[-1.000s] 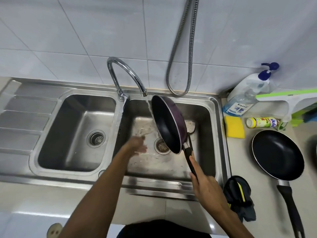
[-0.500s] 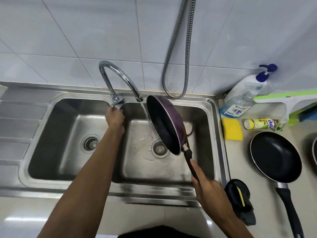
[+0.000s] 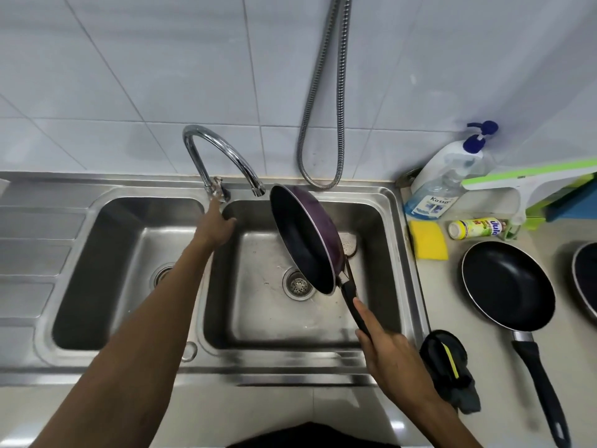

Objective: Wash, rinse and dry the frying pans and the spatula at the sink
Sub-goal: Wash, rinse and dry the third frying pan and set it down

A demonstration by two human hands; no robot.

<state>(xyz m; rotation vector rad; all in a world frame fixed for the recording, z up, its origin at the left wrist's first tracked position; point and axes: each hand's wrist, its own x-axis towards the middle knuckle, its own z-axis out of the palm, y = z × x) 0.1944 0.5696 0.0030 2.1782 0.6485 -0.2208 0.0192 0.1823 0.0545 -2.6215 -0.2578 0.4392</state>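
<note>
purple-backed frying pan (image 3: 308, 240) hangs tilted on edge over the right basin of the sink (image 3: 392, 202), its black inside facing left, just beside the tap (image 3: 223, 156) spout. my right hand (image 3: 392, 357) has its grip closed round the pan's black handle, forefinger laid along it, arm coming up from the lower right. my left hand (image 3: 216, 226) is stretched forward at the tap's base, fingers loosely curled and holding nothing; i cannot tell if they touch the lever. a second black pan (image 3: 508, 286) lies on the surface to the right, near a yellow sponge (image 3: 428, 240).
</note>
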